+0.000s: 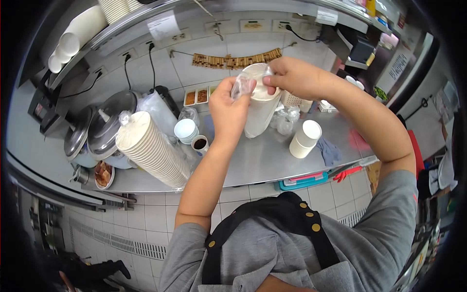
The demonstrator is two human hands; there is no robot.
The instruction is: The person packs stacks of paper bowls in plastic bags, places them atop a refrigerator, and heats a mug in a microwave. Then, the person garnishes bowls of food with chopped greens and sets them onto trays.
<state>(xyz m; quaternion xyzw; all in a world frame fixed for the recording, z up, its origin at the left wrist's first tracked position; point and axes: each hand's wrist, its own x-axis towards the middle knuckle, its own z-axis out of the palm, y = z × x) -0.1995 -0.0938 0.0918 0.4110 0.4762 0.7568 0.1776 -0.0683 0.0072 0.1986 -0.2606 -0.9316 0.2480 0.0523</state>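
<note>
Clear plastic wrap (242, 86) is bunched at the top of a tall white stack (262, 114), prob. cups, btwn the 2 hands; it's tilted over the steel counter (233, 168), can't tell if its base touches. L hand (228, 109) is closed w/ thumb & fingers gripping a crumpled bit of wrap at the stack's near L rim. R hand (299, 80) pinches wrap btwn thumb & fingertips at the R side of the same rim. To the L, a 2nd wrapped cup stack (151, 151) leans, w/ a knot of plastic at its top end. Btwn the 2 stacks: a short pile of pale bowls (186, 130) & just beside it a cup of dark liquid (200, 143). Farther L, 2 lidded pots (119, 117) stand side by side, w/ a bowl of brown bits (103, 175) nr the counter's edge. R of the held stack: crumpled clear plastic (286, 120), then a short white cup pile (306, 138) w/ a blue-grey cloth (329, 152) just beside it.
</note>
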